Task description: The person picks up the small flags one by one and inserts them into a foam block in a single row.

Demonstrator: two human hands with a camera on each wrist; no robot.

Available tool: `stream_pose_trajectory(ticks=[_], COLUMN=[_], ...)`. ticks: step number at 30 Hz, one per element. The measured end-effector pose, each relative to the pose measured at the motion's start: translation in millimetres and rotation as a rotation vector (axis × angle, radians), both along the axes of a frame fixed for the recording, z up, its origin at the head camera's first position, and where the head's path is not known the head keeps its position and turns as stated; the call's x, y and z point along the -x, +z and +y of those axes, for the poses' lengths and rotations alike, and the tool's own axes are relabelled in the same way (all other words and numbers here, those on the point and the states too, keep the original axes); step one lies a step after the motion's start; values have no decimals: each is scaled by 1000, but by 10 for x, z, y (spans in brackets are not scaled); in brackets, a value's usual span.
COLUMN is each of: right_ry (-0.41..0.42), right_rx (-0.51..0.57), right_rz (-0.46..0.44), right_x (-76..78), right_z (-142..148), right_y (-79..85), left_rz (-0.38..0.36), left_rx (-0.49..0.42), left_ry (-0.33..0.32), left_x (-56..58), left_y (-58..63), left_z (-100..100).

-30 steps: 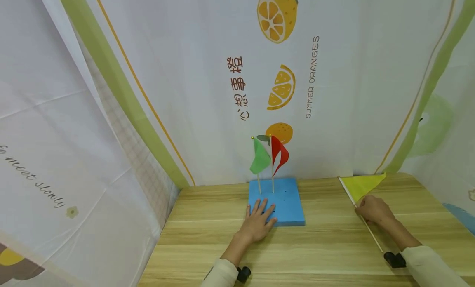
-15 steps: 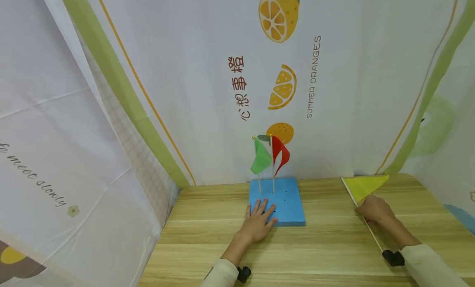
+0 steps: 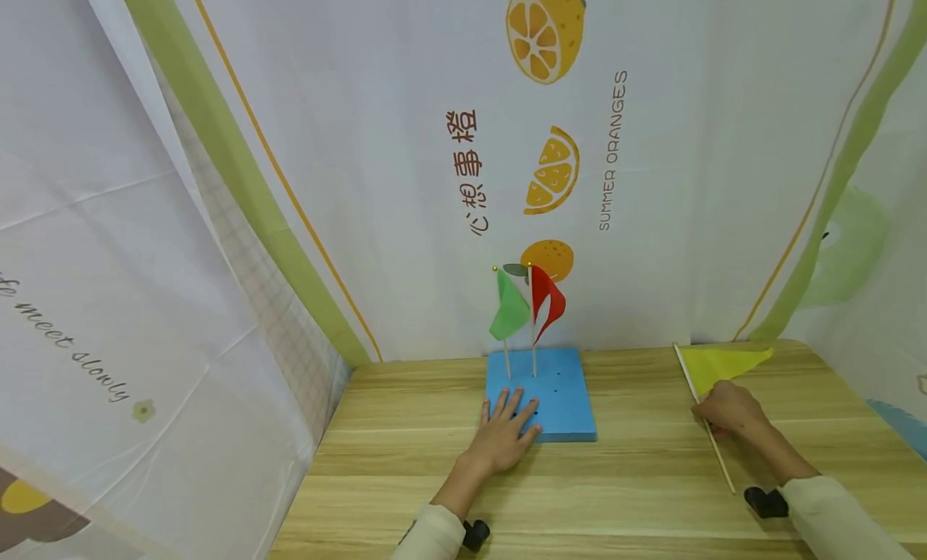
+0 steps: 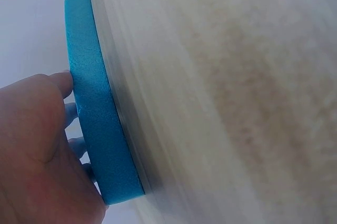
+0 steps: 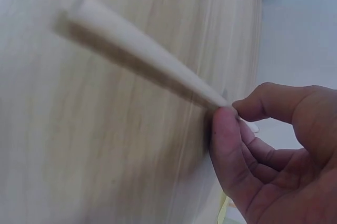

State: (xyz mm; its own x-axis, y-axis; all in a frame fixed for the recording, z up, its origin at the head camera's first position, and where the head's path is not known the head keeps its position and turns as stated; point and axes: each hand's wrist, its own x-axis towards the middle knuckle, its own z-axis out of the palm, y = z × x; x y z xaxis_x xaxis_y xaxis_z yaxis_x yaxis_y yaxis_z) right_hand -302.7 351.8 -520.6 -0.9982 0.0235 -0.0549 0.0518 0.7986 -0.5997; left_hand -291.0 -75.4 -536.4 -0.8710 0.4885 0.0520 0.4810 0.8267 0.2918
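My left hand (image 3: 501, 436) lies with fingers spread on the front left of a blue foam block (image 3: 568, 415). The left wrist view shows the block's side (image 4: 100, 103) with fingertips along its upper face. A green flag (image 3: 510, 309) and a red flag (image 3: 548, 298) stand upright in the block towards its back. Over at the right, my right hand (image 3: 733, 409) pinches the stick of a yellow flag (image 3: 713, 367) between thumb and fingers. In the right wrist view the bare end of that stick (image 5: 142, 45) points away from the fingertips, just above the table.
Small dark holes show in the block's top, right of the flags and near the left fingers. The wood-grain table (image 3: 405, 479) ends at a white printed cloth (image 3: 391, 182) behind. Black wrist cameras hang under both sleeves, one (image 3: 766, 502) near the yellow flag's stick.
The yellow flag has turned slightly in my right hand: its top has shifted right and its lower stick end left. The left hand stays put on the block.
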Motion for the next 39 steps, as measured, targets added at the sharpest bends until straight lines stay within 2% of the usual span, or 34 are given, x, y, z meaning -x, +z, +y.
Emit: stream_pose_trajectory(ticks=[10, 20, 29, 33, 39], right_ry=[1, 25, 44, 49, 55], right_rx=[26, 25, 92, 110, 117], right_rz=[-6, 74, 81, 104, 127], right_x=[0, 14, -5, -11, -2], right_z=[-33, -81, -176, -201, -239], right_y=[44, 70, 168, 181, 193], left_rz=[-7, -11, -8, -9, 6], left_rx=[-9, -5, 0, 22, 24], left_ry=[2, 4, 6, 17, 9], left_x=[18, -1, -5, -27, -24], left_y=[-22, 2, 24, 68, 65], left_z=[-2, -7, 6, 15, 17])
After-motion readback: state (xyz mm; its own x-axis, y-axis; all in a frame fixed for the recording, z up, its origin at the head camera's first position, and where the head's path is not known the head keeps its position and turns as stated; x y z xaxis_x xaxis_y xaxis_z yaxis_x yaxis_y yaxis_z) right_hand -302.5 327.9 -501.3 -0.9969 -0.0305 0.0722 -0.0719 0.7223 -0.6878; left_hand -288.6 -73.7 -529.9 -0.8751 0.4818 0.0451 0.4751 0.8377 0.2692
